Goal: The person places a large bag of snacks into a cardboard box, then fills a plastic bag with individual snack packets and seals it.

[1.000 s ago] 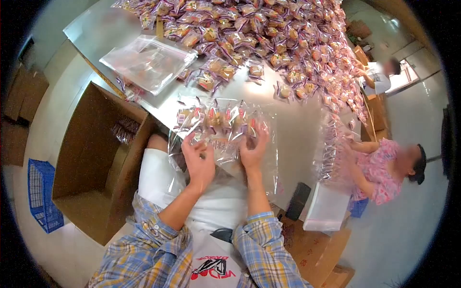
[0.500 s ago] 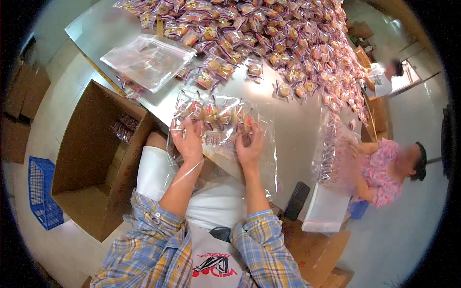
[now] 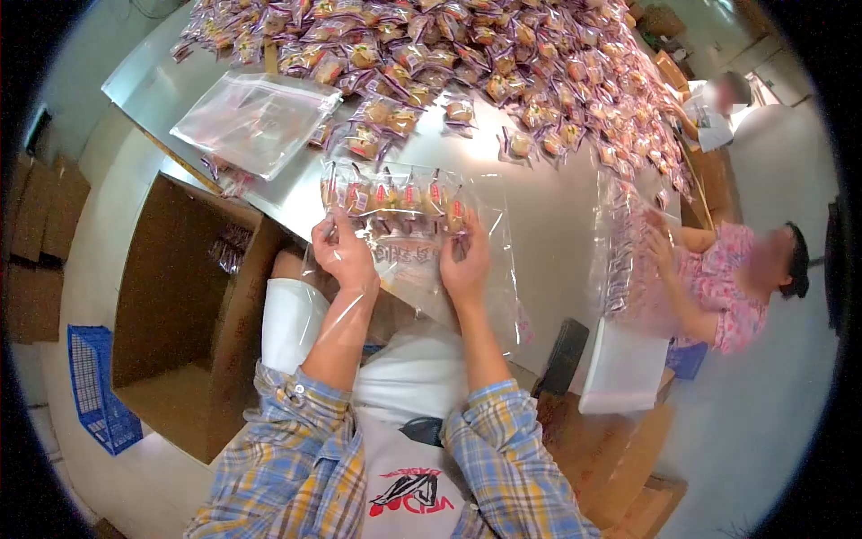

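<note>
A large clear plastic bag lies over the front edge of the metal table, its lower part over my lap. Small wrapped cakes stand in a row inside its far end. My left hand is curled at the row's left end, fingers bent on the film. At the right end my right hand has its fingers and thumb around the last packet through the film. Both hands are closed on the bag and touch the outer packets. A heap of loose wrapped cakes covers the table's far side.
Flat clear bags lie at the table's left. An open cardboard box stands left of my legs, beside a blue crate. To the right are a black phone, a white stack and a co-worker handling another filled bag.
The packets in the bag now stand in a straighter, more even row. My hands have shifted slightly along its ends. The co-worker's hand has moved on their bag, and the whole view has tilted a little.
</note>
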